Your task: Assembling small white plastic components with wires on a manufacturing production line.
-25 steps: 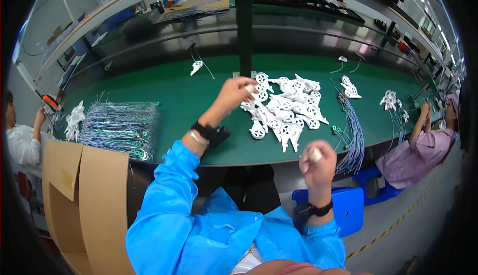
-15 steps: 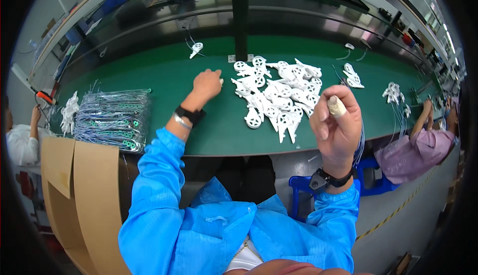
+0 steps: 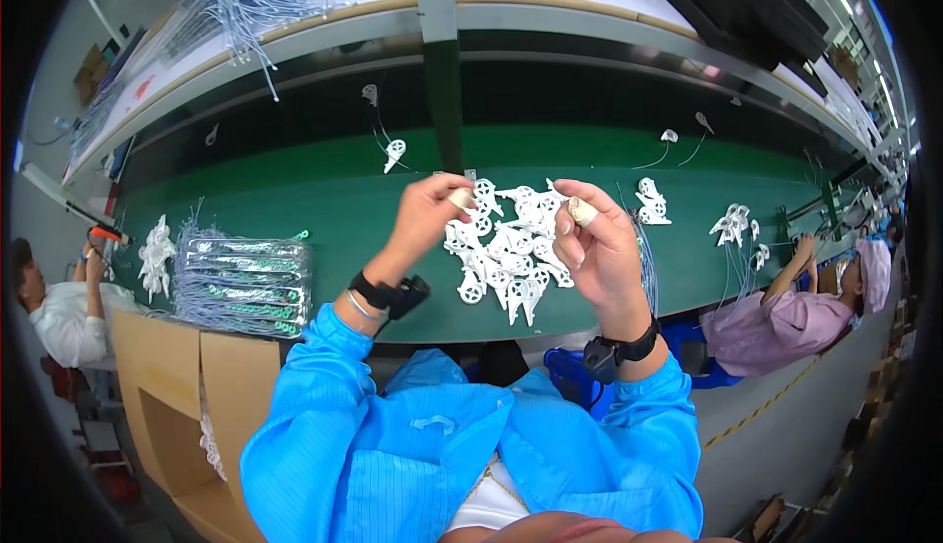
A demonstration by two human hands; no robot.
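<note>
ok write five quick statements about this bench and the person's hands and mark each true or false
1. White plastic parts lie piled on the green tabletop. True.
2. The left hand and the right hand are clasped together. False: they are apart.
3. A pale finger cover shows on the right hand. True.
4. The cardboard box stands at the person's right. False: it stands at the left.
5. The bundled cables on the bench's left lie beyond the cardboard box. True.
</note>
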